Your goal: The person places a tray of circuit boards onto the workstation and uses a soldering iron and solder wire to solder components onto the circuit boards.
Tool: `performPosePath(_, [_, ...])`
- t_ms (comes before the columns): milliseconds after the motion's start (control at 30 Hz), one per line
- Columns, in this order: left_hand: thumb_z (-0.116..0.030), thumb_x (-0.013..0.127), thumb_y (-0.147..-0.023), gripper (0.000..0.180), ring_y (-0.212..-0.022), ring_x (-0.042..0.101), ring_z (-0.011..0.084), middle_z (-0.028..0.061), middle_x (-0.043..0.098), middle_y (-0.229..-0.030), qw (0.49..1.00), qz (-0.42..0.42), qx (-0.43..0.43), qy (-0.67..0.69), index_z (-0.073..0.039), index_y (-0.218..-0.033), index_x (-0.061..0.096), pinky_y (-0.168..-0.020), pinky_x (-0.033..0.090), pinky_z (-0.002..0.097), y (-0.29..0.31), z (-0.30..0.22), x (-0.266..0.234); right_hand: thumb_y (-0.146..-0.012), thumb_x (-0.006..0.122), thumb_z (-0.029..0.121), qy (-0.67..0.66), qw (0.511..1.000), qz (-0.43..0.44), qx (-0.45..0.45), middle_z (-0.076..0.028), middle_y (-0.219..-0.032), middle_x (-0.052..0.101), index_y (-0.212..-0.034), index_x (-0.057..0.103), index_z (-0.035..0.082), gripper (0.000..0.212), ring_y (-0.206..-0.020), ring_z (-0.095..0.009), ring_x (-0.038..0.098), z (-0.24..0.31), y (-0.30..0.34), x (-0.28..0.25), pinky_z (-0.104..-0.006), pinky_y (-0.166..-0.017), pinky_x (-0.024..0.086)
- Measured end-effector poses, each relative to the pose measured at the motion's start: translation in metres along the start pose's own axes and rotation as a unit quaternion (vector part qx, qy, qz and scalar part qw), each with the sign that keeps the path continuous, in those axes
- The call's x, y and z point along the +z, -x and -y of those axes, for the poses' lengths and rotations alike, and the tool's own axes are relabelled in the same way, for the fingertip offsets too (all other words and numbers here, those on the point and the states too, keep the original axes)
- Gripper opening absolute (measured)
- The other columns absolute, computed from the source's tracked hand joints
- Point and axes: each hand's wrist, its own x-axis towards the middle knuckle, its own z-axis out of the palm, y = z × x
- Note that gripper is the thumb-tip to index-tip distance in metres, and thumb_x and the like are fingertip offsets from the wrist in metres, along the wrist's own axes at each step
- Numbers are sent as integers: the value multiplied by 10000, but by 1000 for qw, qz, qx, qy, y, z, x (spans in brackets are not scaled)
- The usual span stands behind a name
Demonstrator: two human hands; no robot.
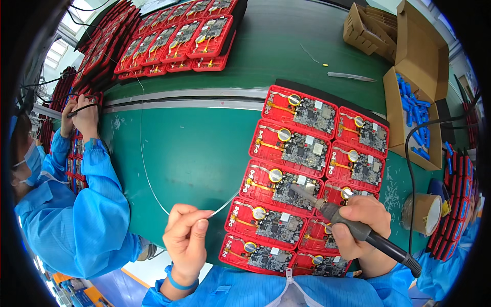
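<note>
My left hand [187, 236] pinches a thin silvery solder wire [145, 171] between thumb and fingertips. The wire loops up across the green table, and its short free end points toward the red cases. In my right hand [369, 215] is a soldering iron [359, 231], gripped by its dark handle, with its metal tip over a circuit board [284, 193] in the left column. Whether the tip touches that board I cannot tell. Below my hands, two columns of red cases [246, 166] hold circuit boards, each with a round yellow-rimmed cell and an orange flex strip.
Stacks of similar red cases [223, 38] stand at the far left. A co-worker in a blue gown [76, 215] works there. Tweezers [351, 77] lie beyond my boards. At right are a cardboard box [398, 130] of blue parts, a tape roll [426, 215] and the iron's black cord [410, 179].
</note>
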Motion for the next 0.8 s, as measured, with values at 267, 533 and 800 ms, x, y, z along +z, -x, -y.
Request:
performPosePath(267, [25, 659, -740, 73, -559, 440, 90, 44, 516, -722, 975, -17, 178, -128, -7, -802, 637, -468, 320, 206, -53, -13, -13, -683, 682, 54, 61, 995, -58, 60, -105, -697, 610, -904, 564, 11, 255, -540, -193, 589, 1, -20, -24, -275, -481, 460])
performPosePath(533, [35, 664, -732, 122, -566, 495, 87, 48, 537, -771, 982, 95, 151, -69, -26, -836, 646, -461, 381, 213, -74, -15, 44, -672, 701, 51, 85, 994, -38, 48, -104, -669, 614, -855, 575, 33, 222, -506, -208, 582, -13, -37, -3, -287, -454, 442])
performPosePath(800, [19, 693, -697, 146, -562, 526, 132, 55, 543, -738, 975, 100, 161, -116, -39, -823, 650, -475, 427, 241, -77, -7, 51, -645, 711, 65, 76, 997, -23, -2, -76, -598, 590, -813, 593, 20, 210, -432, -170, 545, -29, -37, 5, -259, -387, 392])
